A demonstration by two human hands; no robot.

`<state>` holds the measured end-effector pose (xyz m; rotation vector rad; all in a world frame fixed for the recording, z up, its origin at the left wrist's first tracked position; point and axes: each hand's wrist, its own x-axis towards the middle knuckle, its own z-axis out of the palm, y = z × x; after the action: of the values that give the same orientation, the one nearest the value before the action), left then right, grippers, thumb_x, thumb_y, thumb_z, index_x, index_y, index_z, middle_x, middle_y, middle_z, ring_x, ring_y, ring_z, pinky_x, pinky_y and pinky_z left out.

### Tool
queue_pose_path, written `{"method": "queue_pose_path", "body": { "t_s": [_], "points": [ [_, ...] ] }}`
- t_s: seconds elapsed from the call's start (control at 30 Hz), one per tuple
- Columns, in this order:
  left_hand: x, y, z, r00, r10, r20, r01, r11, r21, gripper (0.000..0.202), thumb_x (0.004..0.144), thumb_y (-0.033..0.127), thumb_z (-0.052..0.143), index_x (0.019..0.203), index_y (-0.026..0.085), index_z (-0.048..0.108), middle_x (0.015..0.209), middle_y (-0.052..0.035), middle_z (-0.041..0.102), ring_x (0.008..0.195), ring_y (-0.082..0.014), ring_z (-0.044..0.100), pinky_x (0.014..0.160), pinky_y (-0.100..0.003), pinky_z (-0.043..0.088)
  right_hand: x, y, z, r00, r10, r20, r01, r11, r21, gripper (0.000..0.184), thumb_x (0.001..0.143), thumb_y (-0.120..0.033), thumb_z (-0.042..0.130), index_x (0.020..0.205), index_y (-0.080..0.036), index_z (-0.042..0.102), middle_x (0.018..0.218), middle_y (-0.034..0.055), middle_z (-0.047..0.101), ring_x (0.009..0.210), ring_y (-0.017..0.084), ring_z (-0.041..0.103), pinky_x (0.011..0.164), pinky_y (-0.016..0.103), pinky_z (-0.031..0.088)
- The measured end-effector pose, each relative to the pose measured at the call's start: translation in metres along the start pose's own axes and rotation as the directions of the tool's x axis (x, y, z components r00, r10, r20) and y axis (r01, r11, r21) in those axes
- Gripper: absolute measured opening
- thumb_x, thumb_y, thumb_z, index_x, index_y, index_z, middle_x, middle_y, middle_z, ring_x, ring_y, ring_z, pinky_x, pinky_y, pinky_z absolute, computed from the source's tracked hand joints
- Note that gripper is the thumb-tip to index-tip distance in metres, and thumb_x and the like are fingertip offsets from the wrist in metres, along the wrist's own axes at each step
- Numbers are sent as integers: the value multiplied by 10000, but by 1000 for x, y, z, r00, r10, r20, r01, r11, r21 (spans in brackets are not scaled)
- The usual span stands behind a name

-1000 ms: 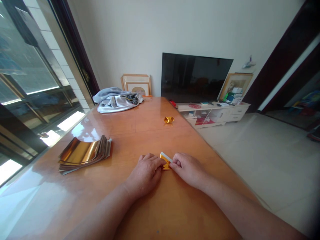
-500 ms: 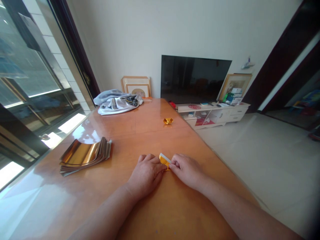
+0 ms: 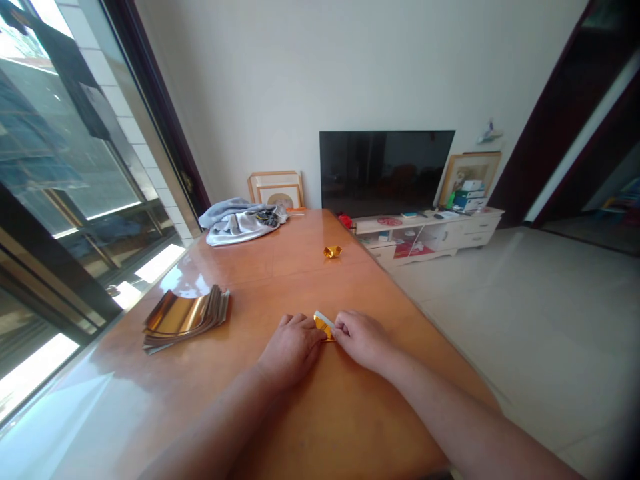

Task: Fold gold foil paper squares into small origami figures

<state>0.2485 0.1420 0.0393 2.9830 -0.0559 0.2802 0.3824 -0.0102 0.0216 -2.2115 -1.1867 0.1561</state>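
Note:
Between my hands, a small piece of gold foil paper (image 3: 323, 324) with a pale edge lies partly folded on the wooden table (image 3: 280, 273). My left hand (image 3: 294, 347) presses on its left side, thumb and fingers closed at its lower edge. My right hand (image 3: 360, 337) pinches the right side, its fingers curled in. The fingertips hide part of the paper. Farther up the table stands a folded gold paper piece (image 3: 333, 252). To the left lies a curved stack of gold foil sheets (image 3: 185, 320).
A heap of grey cloth (image 3: 243, 221) lies at the table's far left end. Beyond it, picture frames (image 3: 276, 188) lean on the wall. A television (image 3: 385, 170) and a white low cabinet (image 3: 440, 233) stand past the far right edge. A glass door (image 3: 75, 147) is on the left.
The whole view has shifted and tilted a little, so the room sits slightly lower. Both hands stay on the gold foil paper, with hardly any change in their grip.

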Motion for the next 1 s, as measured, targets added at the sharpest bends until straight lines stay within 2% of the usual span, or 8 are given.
{"method": "queue_pose_path", "body": {
  "t_s": [0.17, 0.33, 0.6, 0.8, 1.0],
  "points": [
    [6, 2, -7, 998, 2, 61, -3, 1000, 11, 288, 906, 188, 490, 1039, 295, 722, 975, -43, 685, 924, -219, 601, 817, -354, 394, 3, 13, -8, 998, 6, 67, -16, 987, 162, 175, 912, -248, 492, 800, -192, 615, 808, 4, 687, 724, 135, 593, 603, 221, 368],
    [12, 4, -10, 997, -39, 69, 38, 999, 14, 268, 895, 192, 492, 945, 281, 739, 928, -37, 688, 867, -207, 620, 805, -343, 396, 6, 24, -14, 998, 18, 60, -31, 971, 238, 187, 881, -233, 461, 788, -178, 614, 802, 3, 680, 735, 136, 595, 620, 219, 409],
    [17, 10, -8, 995, -97, 29, 97, 995, 12, 234, 850, 152, 489, 842, 249, 702, 898, -31, 684, 845, -209, 610, 763, -332, 346, 1, 24, -17, 994, 10, 110, -31, 981, 194, 142, 829, -242, 561, 753, -183, 665, 741, -3, 693, 661, 128, 564, 587, 223, 354],
    [11, 9, -1, 994, -111, -21, 111, 994, -11, 222, 871, 158, 487, 865, 251, 688, 893, -25, 667, 884, -212, 592, 792, -351, 333, 3, 25, -14, 995, 33, 99, -50, 984, 170, 169, 860, -242, 527, 775, -191, 663, 777, 3, 707, 682, 132, 576, 592, 225, 350],
    [8, 4, -1, 996, -86, -21, 85, 995, -45, 225, 904, 177, 486, 898, 264, 694, 916, -23, 663, 882, -204, 579, 797, -356, 332, 2, 25, -13, 985, 64, 158, -83, 990, 116, 104, 820, -293, 610, 777, -213, 660, 751, -17, 705, 638, 130, 567, 537, 231, 297]
  ]
}}
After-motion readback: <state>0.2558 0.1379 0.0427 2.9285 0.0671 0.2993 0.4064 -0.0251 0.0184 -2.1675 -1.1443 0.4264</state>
